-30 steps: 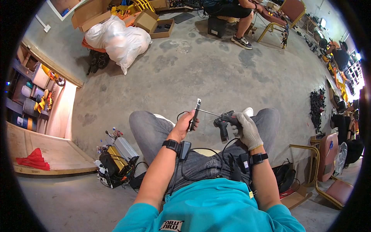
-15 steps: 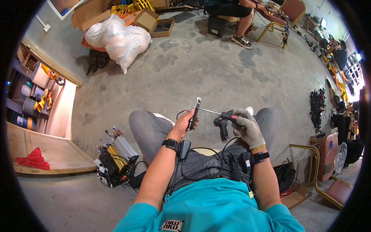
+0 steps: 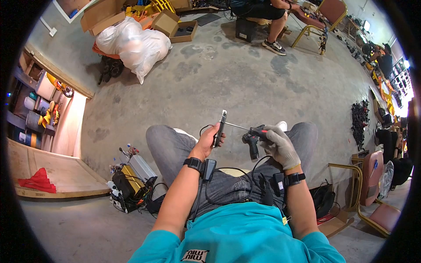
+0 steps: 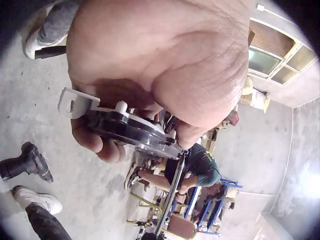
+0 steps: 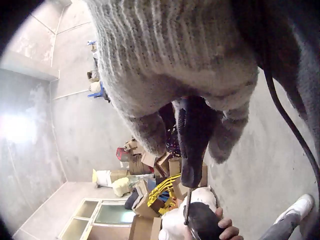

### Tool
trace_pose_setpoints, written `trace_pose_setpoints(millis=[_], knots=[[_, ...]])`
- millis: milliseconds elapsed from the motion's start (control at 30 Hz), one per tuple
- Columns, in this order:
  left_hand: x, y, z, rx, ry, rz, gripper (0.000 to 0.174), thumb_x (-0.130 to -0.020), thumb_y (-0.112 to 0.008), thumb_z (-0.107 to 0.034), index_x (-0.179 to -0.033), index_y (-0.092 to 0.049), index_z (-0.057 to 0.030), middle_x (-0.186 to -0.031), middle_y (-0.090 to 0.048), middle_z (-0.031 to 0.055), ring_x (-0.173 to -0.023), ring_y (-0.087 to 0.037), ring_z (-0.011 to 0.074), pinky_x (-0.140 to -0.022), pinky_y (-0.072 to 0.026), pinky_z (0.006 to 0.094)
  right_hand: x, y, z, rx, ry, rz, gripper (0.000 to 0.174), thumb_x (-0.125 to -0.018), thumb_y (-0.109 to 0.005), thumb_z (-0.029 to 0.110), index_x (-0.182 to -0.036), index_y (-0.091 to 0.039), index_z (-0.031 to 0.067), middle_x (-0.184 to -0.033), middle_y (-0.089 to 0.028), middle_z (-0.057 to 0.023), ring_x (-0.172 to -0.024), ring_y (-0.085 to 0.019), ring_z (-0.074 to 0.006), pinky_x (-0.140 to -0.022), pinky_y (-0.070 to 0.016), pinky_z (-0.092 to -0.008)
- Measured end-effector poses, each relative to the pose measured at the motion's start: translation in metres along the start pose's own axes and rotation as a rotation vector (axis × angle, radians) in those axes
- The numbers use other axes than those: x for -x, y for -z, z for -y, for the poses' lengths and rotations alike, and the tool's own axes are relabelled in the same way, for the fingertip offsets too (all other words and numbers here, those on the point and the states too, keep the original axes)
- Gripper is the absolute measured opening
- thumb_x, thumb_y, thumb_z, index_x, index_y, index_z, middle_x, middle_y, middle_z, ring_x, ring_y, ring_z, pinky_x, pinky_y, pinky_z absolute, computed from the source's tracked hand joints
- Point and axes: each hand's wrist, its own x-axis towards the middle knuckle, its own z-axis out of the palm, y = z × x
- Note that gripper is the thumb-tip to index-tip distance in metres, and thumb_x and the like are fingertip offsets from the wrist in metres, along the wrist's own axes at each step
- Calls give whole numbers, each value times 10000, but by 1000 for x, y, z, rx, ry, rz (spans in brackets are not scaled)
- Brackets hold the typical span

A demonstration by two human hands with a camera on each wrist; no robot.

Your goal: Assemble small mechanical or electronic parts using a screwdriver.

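Note:
My bare left hand [image 3: 206, 142] grips a thin black part [image 4: 135, 134], with a pale slotted bracket [image 4: 77, 102] jutting from one end. In the head view the part stands upright on edge, fingers behind it. In my right hand [image 3: 281, 147], which wears a knitted glove, is a screwdriver with a dark and red handle [image 5: 192, 142]. Its long metal shaft [image 3: 237, 126] points left, the tip right at the black part near my left thumb. Below the screwdriver a black cordless drill [image 3: 251, 144] stands on the floor between my legs.
Beside my left knee lies a heap of silver and gold metal boxes [image 3: 138, 173] with wires. White bags [image 3: 136, 46] and cartons [image 3: 183, 33] lie farther off. A red chair [image 3: 372, 179] stands at right. A black cable [image 3: 228, 168] crosses my lap. Another person sits ahead.
The right fingers have shifted round the screwdriver handle, and its red part has turned in and partly out of sight. The left hand and black part have moved slightly left.

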Motion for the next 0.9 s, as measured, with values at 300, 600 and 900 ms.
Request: trace_pose_setpoints(millis=[300, 600, 900], knots=[[-1, 2, 2, 3, -3, 6, 365, -1019, -552, -481, -1035, -559, -116, -870, -654, 59, -689, -635, 138, -598, -522, 290, 2, -9, 4, -17, -21, -24, 307, -1019, -548, 202, -1223, -548, -27, -1010, -626, -120, -753, -641, -161, -670, -569, -280], [2, -2, -2, -3, -12, -10, 367, -1021, -551, -477, -1005, -566, -111, -867, -655, 63, -687, -632, 140, -602, -521, 290, 0, 0, 2, 29, -73, -1, 328, -1005, -577, 235, -1218, -570, -14, -989, -624, -96, -755, -620, -142, -639, -542, -259], [1, -1, -1, 12, -18, -2, 351, -1019, -564, -460, -1027, -577, -109, -865, -654, 62, -690, -629, 139, -601, -522, 292, -2, 5, -4, -32, -141, 31, 366, -971, -638, 185, -1281, -552, 11, -1063, -606, -83, -791, -653, -158, -600, -515, -262]])
